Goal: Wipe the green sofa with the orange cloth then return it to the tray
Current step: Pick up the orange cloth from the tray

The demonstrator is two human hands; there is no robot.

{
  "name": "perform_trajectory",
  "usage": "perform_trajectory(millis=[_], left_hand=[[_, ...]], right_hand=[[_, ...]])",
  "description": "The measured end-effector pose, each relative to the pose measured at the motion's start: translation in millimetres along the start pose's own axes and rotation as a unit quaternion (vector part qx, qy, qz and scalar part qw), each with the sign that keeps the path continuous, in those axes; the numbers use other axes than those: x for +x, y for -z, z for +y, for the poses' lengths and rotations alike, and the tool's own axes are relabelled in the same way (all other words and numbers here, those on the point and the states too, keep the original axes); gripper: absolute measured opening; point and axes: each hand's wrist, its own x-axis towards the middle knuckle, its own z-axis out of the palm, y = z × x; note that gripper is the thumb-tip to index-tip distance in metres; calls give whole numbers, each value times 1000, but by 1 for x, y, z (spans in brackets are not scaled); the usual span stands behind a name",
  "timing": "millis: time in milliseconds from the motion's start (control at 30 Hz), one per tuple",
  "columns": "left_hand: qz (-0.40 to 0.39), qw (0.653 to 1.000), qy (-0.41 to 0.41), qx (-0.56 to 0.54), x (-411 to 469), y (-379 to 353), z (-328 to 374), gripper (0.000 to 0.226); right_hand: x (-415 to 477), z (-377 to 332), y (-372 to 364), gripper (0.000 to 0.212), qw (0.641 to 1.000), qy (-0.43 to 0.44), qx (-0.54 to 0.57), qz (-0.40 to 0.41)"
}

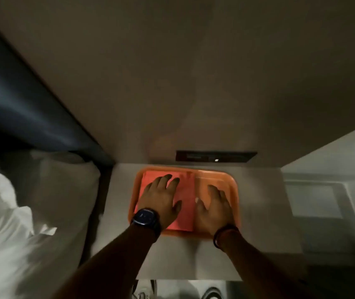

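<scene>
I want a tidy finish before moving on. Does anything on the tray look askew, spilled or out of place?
Nothing stands out. The orange cloth lies folded flat on the left half of the tray, under the left hand; the right hand rests on the bare half. No spill shows.

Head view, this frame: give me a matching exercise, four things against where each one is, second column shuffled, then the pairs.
Things:
1. orange cloth
2. left hand
3. right hand
4. watch

Places:
A. flat on the bare right half of the tray
B. on the left wrist
C. spread over the left half of the tray
D. flat on top of the cloth

Pairs: 1-C, 2-D, 3-A, 4-B
</scene>
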Motion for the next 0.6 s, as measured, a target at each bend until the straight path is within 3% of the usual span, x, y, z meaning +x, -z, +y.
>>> perform_trajectory(millis=[167, 267, 433, 500, 600], left_hand=[[-91, 995, -37, 33, 40, -79, -35, 54], [-107, 984, -119, 74, 65, -109, -36, 60], [-88, 945, -267, 167, 100, -121, -19, 61], [-96, 923, -322, 185, 115, -115, -10, 59], [-173, 893, -379, 173, 131, -94, 10, 49]], right_hand=[[28, 37, -101, 67, 987, -136, 22, -83], [43, 39, -130, 65, 984, -168, 47, -27], [57, 40, -128, 34, 992, -109, 44, -46], [55, 41, -111, 37, 994, -68, 56, -59], [48, 47, -71, 37, 997, 9, 54, -62]])
